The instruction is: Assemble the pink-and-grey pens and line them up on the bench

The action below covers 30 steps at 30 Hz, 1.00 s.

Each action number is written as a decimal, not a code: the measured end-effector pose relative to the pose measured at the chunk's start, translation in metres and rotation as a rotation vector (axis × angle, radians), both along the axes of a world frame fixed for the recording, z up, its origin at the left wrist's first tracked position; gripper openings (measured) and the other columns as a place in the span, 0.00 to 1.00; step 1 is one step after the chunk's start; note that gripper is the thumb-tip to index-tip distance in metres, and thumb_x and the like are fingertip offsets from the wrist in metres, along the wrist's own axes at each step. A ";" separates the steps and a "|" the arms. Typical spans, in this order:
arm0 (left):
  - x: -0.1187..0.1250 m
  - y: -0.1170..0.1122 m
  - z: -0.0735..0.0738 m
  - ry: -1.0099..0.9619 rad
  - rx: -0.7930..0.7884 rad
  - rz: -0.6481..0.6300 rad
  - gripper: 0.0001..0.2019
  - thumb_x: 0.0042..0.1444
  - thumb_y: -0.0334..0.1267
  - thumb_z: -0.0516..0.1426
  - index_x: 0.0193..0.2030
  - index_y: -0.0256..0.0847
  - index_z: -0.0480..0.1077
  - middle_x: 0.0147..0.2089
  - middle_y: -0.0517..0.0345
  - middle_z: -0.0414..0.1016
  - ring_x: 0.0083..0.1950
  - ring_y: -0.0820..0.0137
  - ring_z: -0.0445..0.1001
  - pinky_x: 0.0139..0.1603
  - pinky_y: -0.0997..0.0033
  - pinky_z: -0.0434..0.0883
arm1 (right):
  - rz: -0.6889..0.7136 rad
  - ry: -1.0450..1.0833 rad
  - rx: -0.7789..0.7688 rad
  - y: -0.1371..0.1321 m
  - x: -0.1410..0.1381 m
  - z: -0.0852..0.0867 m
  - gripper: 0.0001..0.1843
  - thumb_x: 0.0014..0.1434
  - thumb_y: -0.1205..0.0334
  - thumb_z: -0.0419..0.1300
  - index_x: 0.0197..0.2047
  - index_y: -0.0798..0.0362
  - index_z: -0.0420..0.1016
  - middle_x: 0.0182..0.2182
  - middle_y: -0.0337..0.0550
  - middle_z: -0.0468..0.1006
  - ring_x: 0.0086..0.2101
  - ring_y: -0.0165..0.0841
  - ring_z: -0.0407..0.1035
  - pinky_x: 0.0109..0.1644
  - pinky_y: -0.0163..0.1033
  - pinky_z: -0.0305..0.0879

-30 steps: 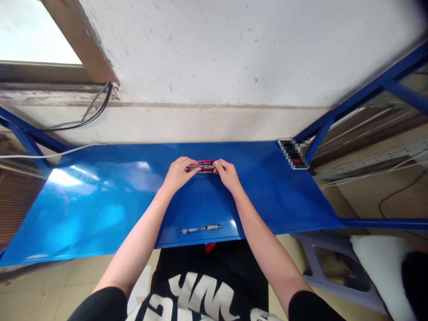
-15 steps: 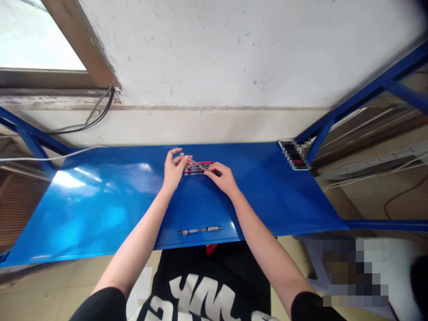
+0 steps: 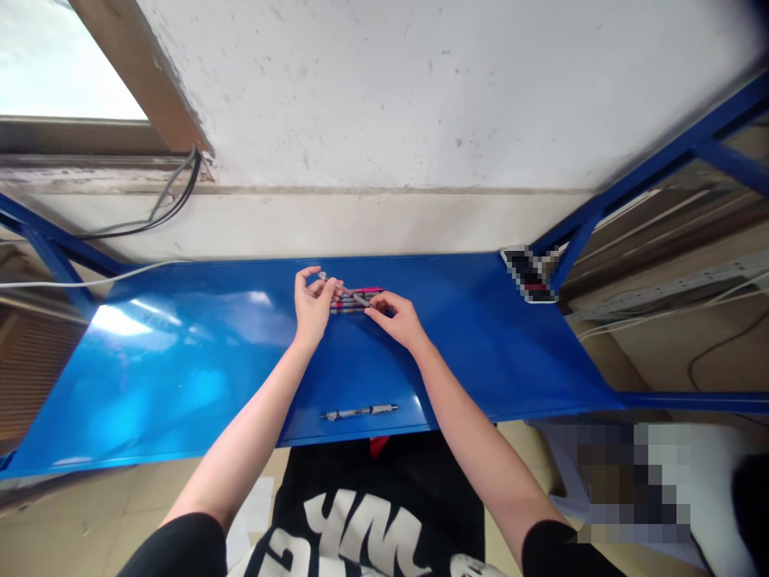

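Observation:
A small bundle of red and grey pens lies on the blue metal shelf near its back edge. My left hand and my right hand pinch the two ends of a single pen, which is lifted and tilted just above the bundle. My left fingers are curled round its left end, my right fingertips closed on its right end. A separate grey pen lies alone near the shelf's front edge, below my hands.
A white wall rises behind the shelf, with a window and cables at the left. Blue frame bars run at the right. A blurred-out object sits at the shelf's right back corner. A pale stool stands at lower right.
Both hands rested on the bundle a second ago. One pen has since been lifted off it and tilted up at its left end between both hands.

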State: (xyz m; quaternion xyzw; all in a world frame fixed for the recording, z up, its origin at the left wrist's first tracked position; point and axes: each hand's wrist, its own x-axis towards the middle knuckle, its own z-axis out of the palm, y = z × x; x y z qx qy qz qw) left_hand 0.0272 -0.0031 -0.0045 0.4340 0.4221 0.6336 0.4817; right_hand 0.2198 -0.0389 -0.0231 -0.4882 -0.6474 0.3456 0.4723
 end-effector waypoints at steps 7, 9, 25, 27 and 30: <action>0.002 -0.001 -0.002 0.000 0.006 0.021 0.21 0.58 0.42 0.66 0.47 0.45 0.57 0.30 0.63 0.77 0.35 0.67 0.82 0.35 0.69 0.76 | -0.005 -0.006 -0.007 0.001 0.002 -0.004 0.10 0.59 0.52 0.67 0.35 0.50 0.77 0.30 0.41 0.79 0.29 0.35 0.71 0.38 0.42 0.70; 0.002 -0.001 -0.002 0.005 0.004 0.023 0.21 0.58 0.42 0.66 0.47 0.45 0.57 0.29 0.62 0.77 0.35 0.66 0.83 0.35 0.69 0.75 | 0.000 -0.008 -0.005 0.001 0.002 -0.003 0.10 0.59 0.53 0.67 0.34 0.50 0.77 0.30 0.41 0.79 0.29 0.35 0.71 0.38 0.42 0.70; 0.002 -0.002 -0.001 0.016 -0.015 0.024 0.23 0.58 0.46 0.67 0.47 0.45 0.56 0.31 0.62 0.77 0.35 0.66 0.83 0.34 0.69 0.76 | -0.021 0.012 -0.026 0.001 0.002 -0.002 0.09 0.58 0.54 0.66 0.35 0.50 0.76 0.29 0.40 0.78 0.29 0.34 0.70 0.38 0.42 0.70; 0.003 -0.003 0.000 0.007 -0.005 0.030 0.23 0.58 0.45 0.66 0.49 0.45 0.56 0.29 0.64 0.76 0.38 0.65 0.84 0.36 0.69 0.76 | -0.012 0.022 -0.032 0.000 0.001 -0.001 0.09 0.58 0.54 0.66 0.35 0.50 0.75 0.28 0.39 0.76 0.28 0.34 0.69 0.38 0.41 0.70; 0.004 -0.004 0.000 0.014 0.001 0.044 0.23 0.59 0.43 0.65 0.51 0.46 0.55 0.28 0.66 0.75 0.38 0.66 0.84 0.37 0.69 0.76 | -0.017 0.014 -0.043 0.000 0.001 0.000 0.09 0.57 0.54 0.66 0.34 0.50 0.74 0.27 0.39 0.76 0.28 0.34 0.69 0.38 0.42 0.70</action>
